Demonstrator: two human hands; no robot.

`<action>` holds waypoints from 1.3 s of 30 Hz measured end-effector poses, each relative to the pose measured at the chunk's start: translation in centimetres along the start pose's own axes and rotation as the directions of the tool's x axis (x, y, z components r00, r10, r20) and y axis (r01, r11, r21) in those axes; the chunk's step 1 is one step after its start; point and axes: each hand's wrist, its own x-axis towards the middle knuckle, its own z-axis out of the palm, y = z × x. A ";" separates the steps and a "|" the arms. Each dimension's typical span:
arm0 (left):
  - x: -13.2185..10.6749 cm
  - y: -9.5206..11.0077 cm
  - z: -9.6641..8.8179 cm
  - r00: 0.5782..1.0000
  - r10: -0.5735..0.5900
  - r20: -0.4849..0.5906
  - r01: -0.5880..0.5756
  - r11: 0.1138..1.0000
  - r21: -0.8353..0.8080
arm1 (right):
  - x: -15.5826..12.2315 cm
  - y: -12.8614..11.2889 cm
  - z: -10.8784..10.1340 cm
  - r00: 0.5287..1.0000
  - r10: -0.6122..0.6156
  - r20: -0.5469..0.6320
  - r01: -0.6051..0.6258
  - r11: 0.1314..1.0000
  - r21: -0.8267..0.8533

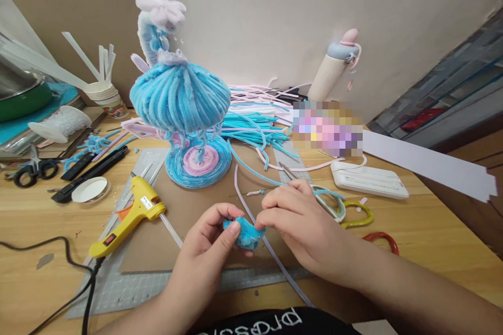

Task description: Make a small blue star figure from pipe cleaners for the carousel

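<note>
Between both hands is a small piece of curled blue pipe cleaner [248, 234], above a brown cardboard sheet [157, 251]. My left hand [214, 238] pinches it between thumb and fingers from the left. At its right end, my right hand [301, 225] is closed, with thumb and fingertips pressed on the blue fuzz. A pale lilac pipe cleaner [271, 251] runs beneath the hands over the cardboard. Behind them stands a fuzzy blue lampshade-like piece [181, 94] with a pink flower [162, 9] on top and a round blue and pink base [198, 162].
A yellow glue gun [135, 214] with a black cord lies left. Scissors [334, 204] with light green handles sit by my right hand. Blue pipe cleaners [251, 128] are piled behind. Black scissors [35, 167], a bottle [332, 70] and a white power strip [369, 179] are around.
</note>
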 end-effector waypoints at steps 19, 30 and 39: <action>0.2 -0.3 -0.3 1.000 0.017 -0.014 -0.017 1.000 -0.023 | -0.1 0.4 0.1 0.999 0.014 -0.038 -0.011 0.997 0.071; 0.1 -0.6 -0.5 1.000 0.020 -0.006 -0.020 1.000 -0.020 | -0.1 0.3 0.1 1.000 -0.011 -0.023 0.013 0.998 0.062; 0.0 0.0 -0.2 0.999 0.024 -0.045 -0.025 1.000 -0.009 | -0.1 0.3 -0.3 0.999 0.035 0.011 -0.036 0.990 0.137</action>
